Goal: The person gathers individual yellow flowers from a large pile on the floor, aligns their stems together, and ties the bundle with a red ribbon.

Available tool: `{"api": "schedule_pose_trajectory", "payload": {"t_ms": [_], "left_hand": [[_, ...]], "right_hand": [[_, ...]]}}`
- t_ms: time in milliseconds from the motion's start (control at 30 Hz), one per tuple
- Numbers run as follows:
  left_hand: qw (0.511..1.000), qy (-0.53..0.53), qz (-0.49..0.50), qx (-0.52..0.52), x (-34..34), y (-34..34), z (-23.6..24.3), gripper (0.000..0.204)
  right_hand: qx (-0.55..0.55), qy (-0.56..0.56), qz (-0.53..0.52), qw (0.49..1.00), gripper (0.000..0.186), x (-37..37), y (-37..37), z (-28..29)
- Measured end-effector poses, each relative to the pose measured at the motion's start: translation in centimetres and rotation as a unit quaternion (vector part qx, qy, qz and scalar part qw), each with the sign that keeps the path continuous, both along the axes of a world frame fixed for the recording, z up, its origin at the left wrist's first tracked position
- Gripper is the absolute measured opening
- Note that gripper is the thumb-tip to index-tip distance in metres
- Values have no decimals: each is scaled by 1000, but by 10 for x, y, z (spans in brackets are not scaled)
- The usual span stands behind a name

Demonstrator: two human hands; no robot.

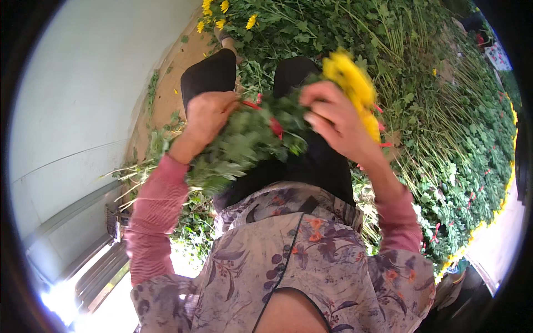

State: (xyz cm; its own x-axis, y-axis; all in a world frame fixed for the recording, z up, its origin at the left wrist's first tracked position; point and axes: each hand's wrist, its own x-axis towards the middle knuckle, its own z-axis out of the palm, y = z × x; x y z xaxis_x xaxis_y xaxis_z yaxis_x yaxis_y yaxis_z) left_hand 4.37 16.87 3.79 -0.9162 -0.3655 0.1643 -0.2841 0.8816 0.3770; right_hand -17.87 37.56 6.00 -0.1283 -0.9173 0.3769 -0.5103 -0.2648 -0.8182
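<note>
"Where was the flower bunch (239, 139)?"

"Across the lap (327, 177), yellow blooms (350, 77) toward the right."

"How would it have handled?"

"Likely light and springy, fragile at the blooms, best held beside the red tie (276, 127)."

"And the hands?"

"The left hand (212, 112) seemed to pinch the tie's end; I couldn't tell whether the curled, blurred right hand (337, 117) gripped anything. Leafy stems (400, 72) lay beyond."

And here's the flower bunch (239, 139), lying sideways, full green leaves fanning out below and left of the red tie (276, 127). Up and right of that tie, bright yellow blooms (350, 80) blur! The narrow tie runs slantwise over the greenery; whether it's knotted, I can't tell.
</note>
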Motion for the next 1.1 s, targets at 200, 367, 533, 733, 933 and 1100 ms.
{"api": "schedule_pose_trajectory", "payload": {"t_ms": [200, 367, 533, 733, 933, 1100], "left_hand": [[987, 133, 34, 79, -16, 32, 6, 14], [993, 74, 64, 61, -10, 41, 21, 14], [993, 100, 47, 47, -15, 51, 26, 16], [987, 126, 57, 84, -16, 57, 29, 13], [987, 135, 55, 75, -17, 60, 27, 14], [988, 146, 38, 15, -21, 61, 23, 16]], "right_hand": [[54, 81, -39, 995, 20, 3, 34, 11], [-53, 87, -63, 993, 36, 22, -9, 36], [-20, 116, 41, 992, 30, 18, -61, 10], [92, -63, 103, 988, 10, 14, -62, -1], [220, -245, 162, 930, 16, -16, -74, -13], [102, 120, 71, 985, 21, 25, -66, -5]]}}
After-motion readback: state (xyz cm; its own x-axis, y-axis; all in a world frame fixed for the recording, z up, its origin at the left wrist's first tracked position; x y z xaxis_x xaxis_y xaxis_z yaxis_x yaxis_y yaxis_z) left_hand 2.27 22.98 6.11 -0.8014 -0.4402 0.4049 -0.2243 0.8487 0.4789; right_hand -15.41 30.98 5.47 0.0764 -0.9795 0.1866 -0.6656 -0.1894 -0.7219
